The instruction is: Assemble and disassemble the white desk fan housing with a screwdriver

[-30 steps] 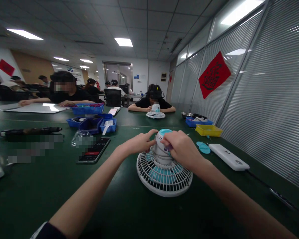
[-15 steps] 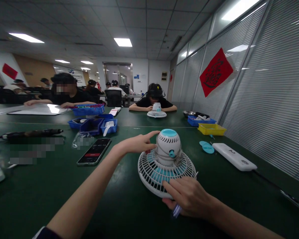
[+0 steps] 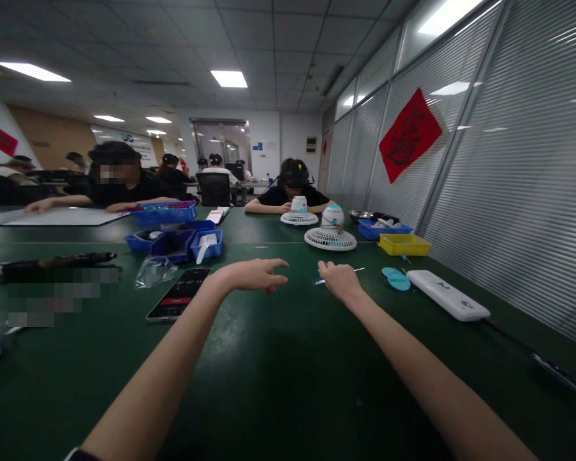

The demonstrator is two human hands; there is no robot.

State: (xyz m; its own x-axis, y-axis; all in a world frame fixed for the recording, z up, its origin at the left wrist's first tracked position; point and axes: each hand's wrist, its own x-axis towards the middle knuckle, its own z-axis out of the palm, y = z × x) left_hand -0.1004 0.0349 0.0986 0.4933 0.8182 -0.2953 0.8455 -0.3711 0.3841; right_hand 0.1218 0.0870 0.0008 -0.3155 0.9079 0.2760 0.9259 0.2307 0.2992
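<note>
A small white fan (image 3: 330, 231) with a teal cap lies grille-down on the green table (image 3: 278, 371), well beyond both hands. My left hand (image 3: 252, 274) hovers over the table with its fingers stretched forward, holding nothing. My right hand (image 3: 340, 282) is beside it, fingers curled around a thin screwdriver-like tool (image 3: 360, 270) whose ends stick out on both sides. Neither hand touches the fan.
A phone (image 3: 178, 293) and a plastic bag (image 3: 152, 272) lie to the left, with blue bins (image 3: 175, 241) behind. On the right are teal round parts (image 3: 394, 279), a white power bank (image 3: 447, 294) and a yellow tray (image 3: 404, 244). A co-worker sits opposite with another fan (image 3: 299, 215).
The fan went from under my hands to far across the table. My right hand came off its hub, dropped to the rim, then reached forward. My left hand let go.
</note>
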